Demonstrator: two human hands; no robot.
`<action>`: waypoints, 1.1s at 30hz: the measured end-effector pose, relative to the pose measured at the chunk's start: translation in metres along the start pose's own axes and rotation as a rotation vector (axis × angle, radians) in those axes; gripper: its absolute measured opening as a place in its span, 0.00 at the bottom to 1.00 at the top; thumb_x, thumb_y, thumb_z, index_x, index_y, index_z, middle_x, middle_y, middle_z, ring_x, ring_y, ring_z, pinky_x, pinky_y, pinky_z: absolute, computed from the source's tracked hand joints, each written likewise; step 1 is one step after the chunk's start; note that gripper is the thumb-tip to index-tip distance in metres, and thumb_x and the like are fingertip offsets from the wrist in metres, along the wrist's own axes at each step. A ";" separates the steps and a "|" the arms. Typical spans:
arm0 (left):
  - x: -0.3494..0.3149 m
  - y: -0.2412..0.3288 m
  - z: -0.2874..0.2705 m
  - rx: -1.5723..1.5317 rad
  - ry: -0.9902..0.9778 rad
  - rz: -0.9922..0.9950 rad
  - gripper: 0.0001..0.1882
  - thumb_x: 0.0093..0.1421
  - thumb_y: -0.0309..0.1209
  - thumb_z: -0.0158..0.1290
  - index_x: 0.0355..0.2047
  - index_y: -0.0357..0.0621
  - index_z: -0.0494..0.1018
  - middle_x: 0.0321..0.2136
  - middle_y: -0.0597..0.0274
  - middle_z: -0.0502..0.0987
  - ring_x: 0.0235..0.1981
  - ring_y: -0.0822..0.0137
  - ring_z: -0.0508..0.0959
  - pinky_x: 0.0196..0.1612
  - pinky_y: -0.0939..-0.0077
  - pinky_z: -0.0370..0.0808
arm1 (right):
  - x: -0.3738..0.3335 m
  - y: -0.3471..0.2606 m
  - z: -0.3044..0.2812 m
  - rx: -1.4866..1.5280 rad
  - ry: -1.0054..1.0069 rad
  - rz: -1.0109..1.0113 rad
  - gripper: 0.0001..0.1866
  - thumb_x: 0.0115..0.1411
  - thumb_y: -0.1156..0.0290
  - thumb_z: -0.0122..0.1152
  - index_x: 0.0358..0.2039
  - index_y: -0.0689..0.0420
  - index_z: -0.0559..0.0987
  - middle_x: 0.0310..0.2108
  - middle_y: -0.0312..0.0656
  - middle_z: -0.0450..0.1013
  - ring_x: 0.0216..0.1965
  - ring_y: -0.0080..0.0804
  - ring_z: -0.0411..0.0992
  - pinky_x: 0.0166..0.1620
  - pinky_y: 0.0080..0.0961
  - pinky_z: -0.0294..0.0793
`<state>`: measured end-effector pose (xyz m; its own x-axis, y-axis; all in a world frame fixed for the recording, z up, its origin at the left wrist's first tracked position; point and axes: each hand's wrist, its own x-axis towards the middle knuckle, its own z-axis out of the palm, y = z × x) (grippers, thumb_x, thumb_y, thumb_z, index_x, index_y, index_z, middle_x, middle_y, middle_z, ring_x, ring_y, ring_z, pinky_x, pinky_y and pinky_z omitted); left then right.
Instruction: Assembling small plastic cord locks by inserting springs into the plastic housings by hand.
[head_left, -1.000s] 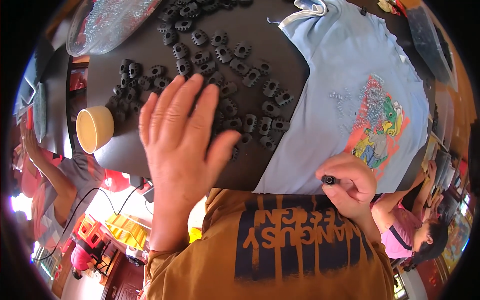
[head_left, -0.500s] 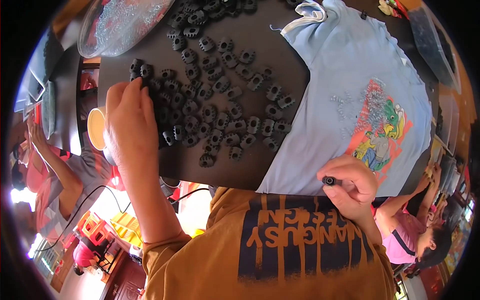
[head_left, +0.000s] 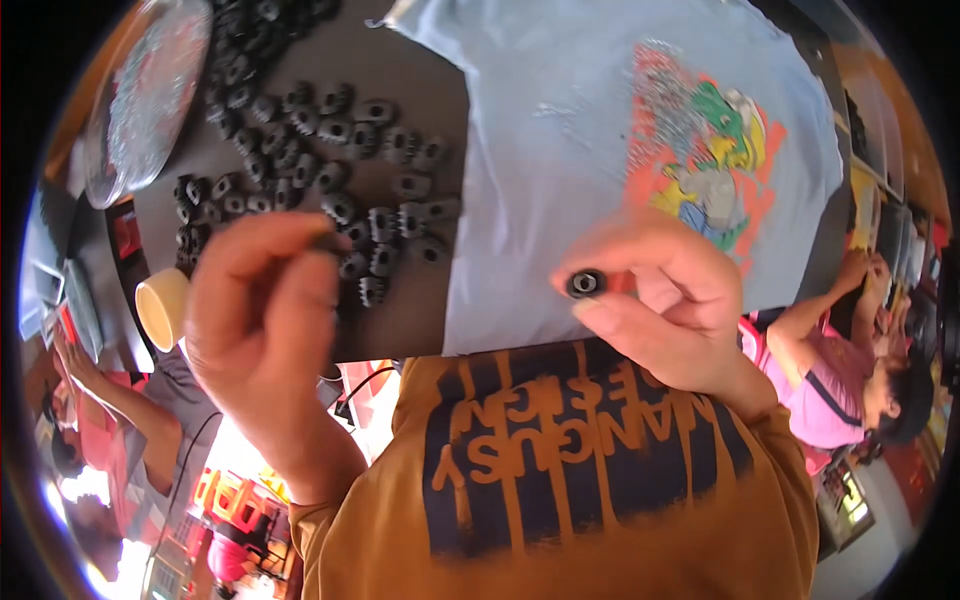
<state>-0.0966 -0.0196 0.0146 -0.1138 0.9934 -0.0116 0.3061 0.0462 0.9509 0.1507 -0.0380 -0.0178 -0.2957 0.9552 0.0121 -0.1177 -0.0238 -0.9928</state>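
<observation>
My left hand [head_left: 262,340] is raised over the near left of the table, smeared by motion. Thumb and forefinger pinch a small black piece [head_left: 328,243]; its exact shape is hidden. Over the near part of a light blue cloth, my right hand [head_left: 670,300] grips a short black cylindrical part [head_left: 586,284] between thumb and forefinger, its round end with a shiny ring turned up. Many black plastic pieces with toothed edges [head_left: 290,155] lie scattered left of the cloth. Loose metal coil springs [head_left: 660,95] rest on the cloth's cartoon print.
The blue shirt-like cloth [head_left: 530,190] covers the table's right side. A clear round tub [head_left: 150,100] full of springs stands far left. Beside my left hand is a yellow cup-like object [head_left: 162,308]. People sit at both sides, one in pink [head_left: 830,385] on the right.
My left hand has lifted from the black pieces and come right and nearer, carrying a small piece. My right hand has risen with its cylindrical part, and the view has shifted right.
</observation>
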 end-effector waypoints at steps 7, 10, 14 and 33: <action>-0.002 0.023 0.050 -0.419 -0.474 -0.075 0.12 0.53 0.16 0.52 0.39 0.34 0.73 0.33 0.62 0.72 0.32 0.77 0.70 0.36 0.85 0.65 | 0.003 -0.010 -0.009 -0.027 0.020 -0.102 0.09 0.52 0.81 0.63 0.35 0.62 0.77 0.29 0.38 0.73 0.29 0.21 0.70 0.24 0.16 0.64; -0.002 0.028 0.060 -0.432 -0.540 -0.108 0.11 0.54 0.17 0.52 0.38 0.35 0.73 0.34 0.62 0.72 0.33 0.77 0.69 0.38 0.84 0.64 | 0.002 -0.010 -0.013 -0.021 0.048 -0.160 0.09 0.51 0.80 0.64 0.34 0.62 0.77 0.28 0.37 0.73 0.29 0.24 0.70 0.28 0.21 0.67; -0.004 0.024 0.075 -0.541 -0.504 -0.113 0.07 0.56 0.21 0.52 0.36 0.36 0.73 0.35 0.62 0.71 0.35 0.76 0.68 0.40 0.82 0.63 | -0.001 -0.008 -0.016 0.016 0.079 -0.176 0.09 0.50 0.80 0.65 0.33 0.62 0.77 0.27 0.38 0.73 0.29 0.26 0.70 0.30 0.22 0.67; -0.017 0.030 0.088 -0.534 -0.442 -0.260 0.10 0.57 0.19 0.52 0.41 0.34 0.73 0.35 0.62 0.72 0.34 0.75 0.70 0.41 0.83 0.66 | -0.011 -0.008 -0.031 -0.102 -0.030 -0.124 0.11 0.51 0.83 0.64 0.36 0.65 0.76 0.33 0.42 0.74 0.27 0.22 0.70 0.29 0.18 0.67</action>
<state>-0.0030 -0.0256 0.0158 0.3059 0.9121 -0.2729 -0.1936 0.3402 0.9202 0.1841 -0.0391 -0.0133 -0.3131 0.9397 0.1375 -0.0588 0.1253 -0.9904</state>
